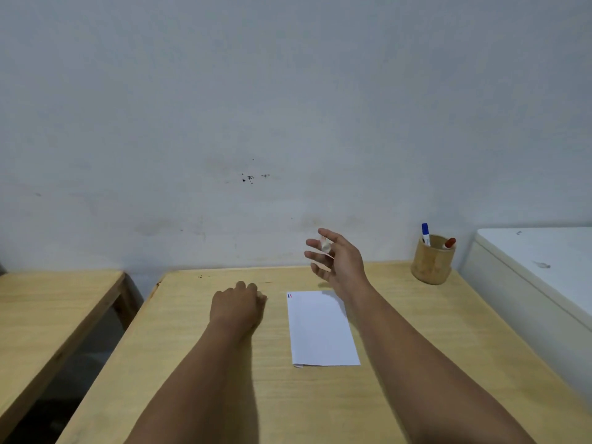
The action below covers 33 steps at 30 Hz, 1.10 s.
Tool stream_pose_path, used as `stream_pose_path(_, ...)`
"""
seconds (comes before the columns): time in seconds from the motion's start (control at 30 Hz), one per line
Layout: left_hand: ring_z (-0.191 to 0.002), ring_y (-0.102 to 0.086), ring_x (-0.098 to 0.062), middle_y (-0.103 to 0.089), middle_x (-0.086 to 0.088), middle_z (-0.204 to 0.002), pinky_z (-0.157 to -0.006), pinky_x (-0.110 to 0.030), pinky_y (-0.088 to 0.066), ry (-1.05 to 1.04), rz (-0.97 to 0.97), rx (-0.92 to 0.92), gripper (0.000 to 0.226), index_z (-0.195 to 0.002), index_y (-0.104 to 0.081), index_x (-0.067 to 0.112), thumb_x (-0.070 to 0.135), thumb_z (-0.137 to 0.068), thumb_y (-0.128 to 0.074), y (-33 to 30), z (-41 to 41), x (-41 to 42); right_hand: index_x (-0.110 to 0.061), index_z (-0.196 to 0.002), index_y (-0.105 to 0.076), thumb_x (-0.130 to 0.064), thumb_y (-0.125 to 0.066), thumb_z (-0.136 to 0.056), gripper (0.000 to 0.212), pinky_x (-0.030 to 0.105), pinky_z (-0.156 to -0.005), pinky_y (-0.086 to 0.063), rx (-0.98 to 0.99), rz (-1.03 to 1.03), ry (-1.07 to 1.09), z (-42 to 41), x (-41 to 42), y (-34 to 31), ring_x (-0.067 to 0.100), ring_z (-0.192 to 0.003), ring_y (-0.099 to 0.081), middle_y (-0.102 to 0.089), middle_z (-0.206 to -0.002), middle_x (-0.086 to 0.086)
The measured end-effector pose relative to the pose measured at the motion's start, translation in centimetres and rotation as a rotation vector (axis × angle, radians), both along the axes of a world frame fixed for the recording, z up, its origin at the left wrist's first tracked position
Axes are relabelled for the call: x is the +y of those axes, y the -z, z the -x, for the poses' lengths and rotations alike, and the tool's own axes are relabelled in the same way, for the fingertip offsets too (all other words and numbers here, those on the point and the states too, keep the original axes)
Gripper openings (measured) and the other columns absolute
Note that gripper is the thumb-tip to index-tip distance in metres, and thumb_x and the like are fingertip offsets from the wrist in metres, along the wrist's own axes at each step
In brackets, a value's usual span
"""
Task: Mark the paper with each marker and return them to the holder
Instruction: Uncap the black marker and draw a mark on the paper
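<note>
the white paper sheet (322, 331) is laid at centre on the pale wooden table (192, 379), with small blue and red marks (290, 296) seen at its 11 o'clock corner. the left hand (235, 307) is rested knuckles-down, curled shut on nothing visible. the right hand (336, 256) is raised with fingers spread, holding nothing that can be made out through the blur. at 2 o'clock, the blue-capped marker (425, 233) and red-capped marker (449, 243) are stood in the round bamboo holder (431, 264). both seem returned; hands are best withdrawn without brushing the sheet. a stained grey wall (256, 123) is behind.

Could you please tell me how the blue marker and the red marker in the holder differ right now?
The blue marker stands nearly upright at the holder's left side and rises well above the rim; the red marker leans toward the right rim and barely clears it. The blue marker shows its cap and white barrel; the red marker shows little beyond its cap. Both sit inside the holder, cap end up.
</note>
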<state>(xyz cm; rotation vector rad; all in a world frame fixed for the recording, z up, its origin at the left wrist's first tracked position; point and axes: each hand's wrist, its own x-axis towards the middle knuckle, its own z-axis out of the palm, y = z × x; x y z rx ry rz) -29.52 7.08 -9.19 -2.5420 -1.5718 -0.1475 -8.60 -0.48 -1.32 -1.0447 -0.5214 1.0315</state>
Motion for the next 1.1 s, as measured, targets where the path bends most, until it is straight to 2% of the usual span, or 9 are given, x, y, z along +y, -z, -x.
stream_pose_path(0.1,-0.093,-0.068,-0.028,-0.063,-0.003,-0.111,-0.069,-0.035,-0.038,-0.045,-0.013,-0.067,0.048,-0.114,-0.06,0.018,0.054,-0.102,-0.031,-0.2,0.4,-0.4,-0.02,-0.119,-0.071,-0.011,-0.07,-0.1,0.021,0.027,-0.059,-0.054,-0.073,0.01,0.012,-0.7,-0.6,0.3,0.019,-0.074,-0.076,-0.083,-0.097,0.003)
stream_pose_path(0.17,-0.095,-0.067,-0.028,-0.062,-0.003,-0.112,-0.072,-0.037,-0.042,-0.101,-0.015,-0.123,0.054,-0.117,-0.057,0.019,0.064,-0.097,-0.035,-0.5,0.6,-1.1,-0.02,-0.108,-0.072,-0.03,-0.073,-0.101,0.012,0.024,-0.051,-0.046,-0.147,0.07,0.082,-0.9,-1.0,0.3,0.013,-0.059,-0.067,-0.076,-0.082,0.0)
stream_pose_path(0.23,-0.094,-0.064,-0.029,-0.063,-0.003,-0.107,-0.076,-0.041,-0.045,-0.121,-0.089,-0.205,0.057,-0.112,-0.06,0.019,0.068,-0.09,-0.039,-0.9,0.7,-2.0,-0.018,-0.098,-0.072,-0.044,-0.064,-0.104,0.027,0.023,-0.047,-0.038,-0.185,0.114,0.162,-1.2,-1.0,0.2,0.011,-0.048,-0.055,-0.067,-0.067,-0.002)
stream_pose_path(0.33,-0.097,-0.062,-0.03,-0.063,0.0,-0.106,-0.081,-0.044,-0.045,0.066,-0.159,-0.403,0.054,-0.106,-0.065,0.019,0.06,-0.086,-0.035,-1.5,-0.2,-3.7,-0.014,-0.102,-0.073,-0.029,-0.059,-0.103,0.021,0.023,-0.047,-0.036,-0.259,0.151,0.182,-1.1,-1.1,0.1,0.014,-0.047,-0.053,-0.07,-0.065,0.003)
stream_pose_path(0.43,-0.113,-0.058,-0.022,-0.062,0.009,-0.126,-0.092,-0.042,-0.045,0.22,-0.075,-0.486,0.052,-0.121,-0.065,0.025,0.061,-0.09,-0.043,-1.6,-1.2,-6.1,-0.009,-0.092,-0.075,-0.028,-0.066,-0.097,0.021,0.022,-0.048,-0.043,-0.367,0.157,0.135,-0.3,-0.9,1.0,0.018,-0.053,-0.058,-0.076,-0.07,0.006)
stream_pose_path(0.53,-0.14,-0.043,-0.02,-0.047,0.007,-0.155,-0.11,-0.044,-0.04,0.225,0.069,-0.398,0.086,-0.148,-0.049,0.026,0.08,-0.083,-0.045,-1.4,-1.3,-7.5,-0.012,-0.082,-0.073,-0.042,-0.068,-0.099,0.035,0.023,-0.048,-0.045,-0.483,0.199,0.111,0.7,-0.3,2.4,0.018,-0.051,-0.058,-0.07,-0.063,0.005)
stream_pose_path(0.67,-0.154,-0.026,-0.018,-0.03,0.005,-0.167,-0.12,-0.043,-0.032,0.234,0.164,-0.347,0.111,-0.16,-0.031,0.025,0.092,-0.073,-0.045,-0.8,-0.8,-8.1,-0.015,-0.083,-0.077,-0.033,-0.07,-0.094,0.022,0.028,-0.053,-0.048,-0.536,0.196,0.048,1.9,0.1,4.6,0.019,-0.056,-0.062,-0.076,-0.072,0.013)
stream_pose_path(0.83,-0.159,-0.012,-0.022,-0.021,0.002,-0.171,-0.127,-0.043,-0.017,0.289,0.221,-0.265,0.114,-0.162,-0.023,0.025,0.096,-0.075,-0.037,0.7,-0.2,-8.0,-0.01,-0.076,-0.069,-0.05,-0.074,-0.094,0.044,0.026,-0.047,-0.046,-0.62,0.223,0.086,2.9,0.9,6.8,0.018,-0.048,-0.057,-0.066,-0.062,0.012)
stream_pose_path(1.1,-0.16,0.003,-0.019,-0.003,-0.001,-0.173,-0.129,-0.049,-0.001,0.273,0.266,-0.128,0.119,-0.165,-0.01,0.021,0.098,-0.076,-0.025,1.3,1.0,-8.0,-0.015,-0.074,-0.067,-0.036,-0.07,-0.096,0.031,0.029,-0.052,-0.049,-0.612,0.232,0.1,3.0,1.0,9.2,0.016,-0.049,-0.066,-0.075,-0.07,0.018)
